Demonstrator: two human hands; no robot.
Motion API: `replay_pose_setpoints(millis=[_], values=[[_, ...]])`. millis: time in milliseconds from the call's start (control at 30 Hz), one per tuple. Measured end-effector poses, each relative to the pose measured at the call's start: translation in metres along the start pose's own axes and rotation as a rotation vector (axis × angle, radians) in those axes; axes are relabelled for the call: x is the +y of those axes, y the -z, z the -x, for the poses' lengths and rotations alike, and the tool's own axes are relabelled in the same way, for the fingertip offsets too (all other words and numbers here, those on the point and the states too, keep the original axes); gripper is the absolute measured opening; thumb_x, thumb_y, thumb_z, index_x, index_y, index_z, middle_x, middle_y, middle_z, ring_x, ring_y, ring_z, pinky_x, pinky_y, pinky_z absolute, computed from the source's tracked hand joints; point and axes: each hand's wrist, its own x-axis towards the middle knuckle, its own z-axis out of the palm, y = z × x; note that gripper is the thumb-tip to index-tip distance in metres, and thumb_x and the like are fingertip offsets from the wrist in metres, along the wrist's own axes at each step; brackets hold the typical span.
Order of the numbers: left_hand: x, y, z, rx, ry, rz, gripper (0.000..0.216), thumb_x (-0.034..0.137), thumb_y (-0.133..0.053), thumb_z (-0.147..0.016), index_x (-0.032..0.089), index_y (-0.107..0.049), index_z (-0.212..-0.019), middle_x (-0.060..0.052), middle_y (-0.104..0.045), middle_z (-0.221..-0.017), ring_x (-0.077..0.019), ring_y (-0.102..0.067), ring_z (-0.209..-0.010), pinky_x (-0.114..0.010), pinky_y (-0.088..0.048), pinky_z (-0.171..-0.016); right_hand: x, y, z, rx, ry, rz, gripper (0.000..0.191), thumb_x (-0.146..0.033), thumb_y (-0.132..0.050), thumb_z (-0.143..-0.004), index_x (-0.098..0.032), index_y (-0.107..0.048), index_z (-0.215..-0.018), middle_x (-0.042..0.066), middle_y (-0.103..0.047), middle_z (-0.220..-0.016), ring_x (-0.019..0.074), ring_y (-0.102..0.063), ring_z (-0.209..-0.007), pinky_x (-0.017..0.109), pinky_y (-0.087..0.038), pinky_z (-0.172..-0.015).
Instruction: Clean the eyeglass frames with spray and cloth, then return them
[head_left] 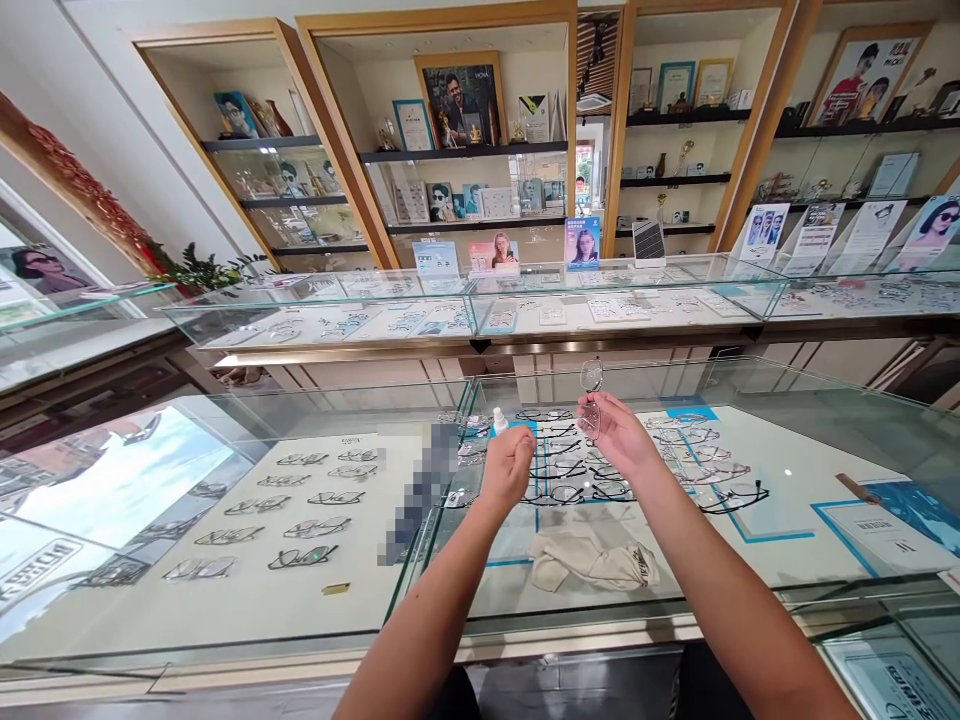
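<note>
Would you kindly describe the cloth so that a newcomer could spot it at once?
Start at the near glass counter of spectacle frames. On its top, just this side of the left hand and right hand, lies the cloth. It alone is soft, crumpled, beige; its neighbours are thin frames under the glass.

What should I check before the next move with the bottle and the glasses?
1. Grip on the glasses: ok. The right hand pinches them at the fingertips, raised above the glass counter.
2. Grip on the small bottle: ok. The left hand is closed round it, with the white tip showing above the fist.
3. Bottle tip aimed at a lens: cannot tell, too small to see.
4. Cloth at hand: ok. It lies crumpled on the counter between the forearms.
5. Lens surfaces clean: cannot tell.
</note>
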Motion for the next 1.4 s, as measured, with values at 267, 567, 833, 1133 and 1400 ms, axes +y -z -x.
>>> replay_pose_setpoints(millis=[267,567,833,1133,1400], values=[[0.038,-0.037,0.022,-0.659,-0.127,0.103,0.045,0.040,-0.040,-0.105,0.023,-0.030,-0.065,0.002,-0.035,-0.059,-0.0170,-0.033,-0.060,-0.034,-0.029,-0.066,-0.001,0.002,-0.003,0.008,0.011,-0.039,0.036,-0.044,-0.103,-0.067,-0.025,-0.079,-0.086,0.002,-0.080,-0.100,0.0178,-0.072,-0.090,0.031,-0.060,-0.081],[0.037,-0.047,0.041,-0.998,-0.192,0.005,0.055,0.070,-0.090,-0.076,0.026,-0.072,-0.103,-0.004,-0.076,-0.104,-0.0232,-0.068,-0.093,-0.031,-0.043,-0.076,-0.004,0.001,-0.002,0.007,0.005,-0.049,0.034,-0.043,-0.103,-0.068,-0.025,-0.080,-0.086,0.002,-0.080,-0.099,0.0172,-0.072,-0.089,0.031,-0.059,-0.081],[0.038,-0.047,0.041,-1.060,-0.079,0.041,0.013,0.021,-0.071,-0.086,0.022,-0.073,-0.099,0.000,-0.075,-0.091,-0.0170,-0.063,-0.080,-0.027,-0.041,-0.072,-0.005,0.002,-0.003,0.006,0.006,-0.121,0.033,-0.037,-0.104,-0.068,-0.023,-0.080,-0.086,0.002,-0.082,-0.096,0.0146,-0.074,-0.084,0.025,-0.063,-0.076],[0.030,-0.027,0.007,-0.474,0.531,0.652,0.030,0.048,-0.066,-0.086,0.021,-0.054,-0.084,0.003,-0.052,-0.075,-0.0137,-0.044,-0.066,-0.027,-0.035,-0.064,-0.011,0.012,-0.008,0.015,0.052,-0.171,0.029,-0.033,-0.101,-0.072,-0.022,-0.078,-0.086,0.003,-0.084,-0.095,0.0147,-0.077,-0.082,0.026,-0.065,-0.075],[0.035,-0.008,-0.022,-0.063,0.536,0.809,0.059,0.065,-0.090,-0.076,0.019,-0.062,-0.101,0.004,-0.064,-0.081,-0.0108,-0.055,-0.067,-0.022,-0.042,-0.063,-0.020,-0.016,0.000,-0.074,0.072,-0.125,0.031,-0.037,-0.102,-0.072,-0.021,-0.079,-0.086,0.003,-0.084,-0.095,0.0153,-0.078,-0.090,0.026,-0.064,-0.085]])
